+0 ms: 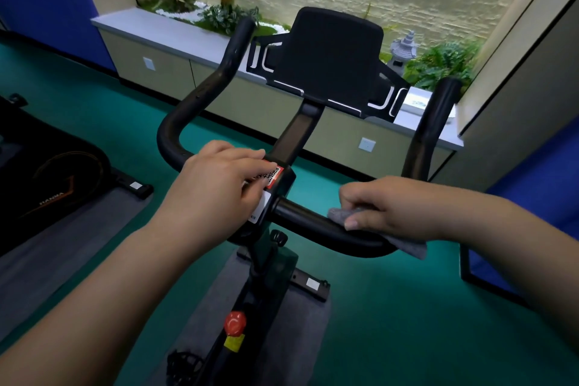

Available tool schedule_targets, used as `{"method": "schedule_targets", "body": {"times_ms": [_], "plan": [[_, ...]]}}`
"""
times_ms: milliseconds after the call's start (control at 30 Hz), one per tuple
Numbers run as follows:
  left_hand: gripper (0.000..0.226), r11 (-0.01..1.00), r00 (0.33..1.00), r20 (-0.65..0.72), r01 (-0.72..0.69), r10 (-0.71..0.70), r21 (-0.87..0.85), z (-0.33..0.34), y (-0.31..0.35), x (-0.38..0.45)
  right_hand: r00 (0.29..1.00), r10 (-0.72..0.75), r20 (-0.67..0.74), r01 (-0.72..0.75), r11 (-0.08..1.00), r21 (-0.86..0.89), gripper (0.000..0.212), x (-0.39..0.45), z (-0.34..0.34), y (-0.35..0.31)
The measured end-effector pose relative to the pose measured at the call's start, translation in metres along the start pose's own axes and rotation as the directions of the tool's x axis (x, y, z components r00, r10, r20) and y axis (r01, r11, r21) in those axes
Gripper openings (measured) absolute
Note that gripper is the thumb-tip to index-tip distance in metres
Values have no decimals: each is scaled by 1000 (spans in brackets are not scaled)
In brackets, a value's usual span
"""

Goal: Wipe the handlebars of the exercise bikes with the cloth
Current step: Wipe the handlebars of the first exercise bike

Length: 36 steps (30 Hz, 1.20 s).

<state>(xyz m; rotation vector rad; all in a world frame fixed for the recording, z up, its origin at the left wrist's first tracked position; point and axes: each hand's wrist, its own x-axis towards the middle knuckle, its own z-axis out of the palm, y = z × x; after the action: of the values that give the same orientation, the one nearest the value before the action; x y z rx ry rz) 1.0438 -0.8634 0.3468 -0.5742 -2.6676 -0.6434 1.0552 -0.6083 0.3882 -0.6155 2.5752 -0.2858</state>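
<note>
Room and obstacles around your hands

Open air lies between your left hand (216, 188) and right hand (388, 208), over the bare bar (300, 216). Ahead of both, the tablet holder (329, 63) and centre post (294, 135) block the middle; upright horns (432, 122) rise beyond each hand, with gaps between.

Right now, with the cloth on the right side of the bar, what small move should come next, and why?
Probably slide the right hand outward along the handlebar, towards the bend where it turns up. The grey cloth is wrapped on the straight stretch near the centre clamp, so the curve and the upright grip look unwiped. The left hand rests on the clamp, steadying it.
</note>
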Motion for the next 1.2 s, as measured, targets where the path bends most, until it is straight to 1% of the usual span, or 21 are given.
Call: {"method": "schedule_targets", "body": {"times_ms": [67, 167, 200, 233, 300, 367, 400, 467, 500, 567, 633, 667, 767, 833, 900, 933, 967, 1033, 1100, 1133, 1200], "plan": [[32, 1000, 1000, -10, 1, -1, 11, 0, 2, 0, 1000, -9, -26, 7, 998, -57, 25, -4, 2, -2], [32, 999, 1000, -13, 1, -1, 49, 0, 5, 1, 977, -60, -204, 44, 995, -84, 24, 4, 17, -6], [32, 998, 1000, -13, 4, -4, 56, 0, 6, 1, 971, -70, -227, 51, 995, -90, 25, 4, 20, -6], [31, 998, 1000, -14, 4, -3, 62, -1, 8, 1, 972, -77, -221, 56, 993, -101, 26, 2, 20, -2], [31, 997, 1000, -11, 1, 0, 73, -1, 10, 1, 983, -102, -150, 76, 983, -168, 29, -4, 14, 6], [32, 996, 1000, 5, 10, -11, 84, -1, 11, 1, 989, -127, -70, 96, 937, -337, 30, -7, 4, 16], [33, 996, 1000, 14, 16, -17, 89, -1, 12, 1, 990, -130, -58, 94, 900, -426, 37, -9, -1, 21], [34, 995, 999, 30, 19, -22, 97, -1, 16, -1, 974, -169, -152, 66, 851, -521, 60, -10, -7, 32], [33, 995, 999, 36, 20, -24, 101, 0, 18, -2, 961, -171, -217, 35, 853, -520, 66, -11, -8, 37], [33, 994, 999, 37, 27, -31, 106, 2, 23, -4, 945, -165, -283, 17, 888, -459, 63, -14, -4, 40], [32, 993, 999, 30, 40, -44, 114, 4, 27, -5, 922, -229, -312, 78, 900, -429, 53, -16, 11, 38], [32, 991, 999, 24, 44, -47, 123, 4, 27, -5, 923, -238, -304, 96, 905, -415, 52, -18, 17, 36], [32, 986, 998, 20, 58, -61, 156, 4, 29, -5, 932, -191, -307, 59, 918, -393, 54, -18, 7, 47], [32, 984, 998, 15, 65, -68, 164, 4, 31, -3, 913, -181, -365, 8, 904, -428, 55, -13, -12, 63], [32, 983, 997, 11, 77, -80, 166, 6, 33, -2, 896, -138, -422, -44, 918, -395, 48, -9, -25, 77], [31, 982, 996, 8, 87, -89, 165, 6, 34, -1, 901, -123, -417, -49, 924, -379, 43, -7, -24, 80], [31, 982, 995, 1, 97, -98, 165, 7, 34, -1, 910, -125, -396, -36, 927, -373, 39, -6, -19, 81], [30, 980, 993, -18, 114, -113, 162, 9, 35, -2, 917, -156, -366, 22, 939, -344, 43, -7, -9, 79], [28, 979, 991, -42, 129, -124, 158, 11, 36, -2, 894, -208, -396, 74, 942, -327, 48, -9, -10, 86], [27, 978, 990, -52, 138, -131, 156, 12, 36, -2, 869, -227, -439, 70, 936, -344, 43, -7, -15, 95], [25, 975, 985, -74, 163, -154, 151, 13, 38, -2, 811, -209, -546, -10, 929, -370, 22, -3, -29, 113]]}}
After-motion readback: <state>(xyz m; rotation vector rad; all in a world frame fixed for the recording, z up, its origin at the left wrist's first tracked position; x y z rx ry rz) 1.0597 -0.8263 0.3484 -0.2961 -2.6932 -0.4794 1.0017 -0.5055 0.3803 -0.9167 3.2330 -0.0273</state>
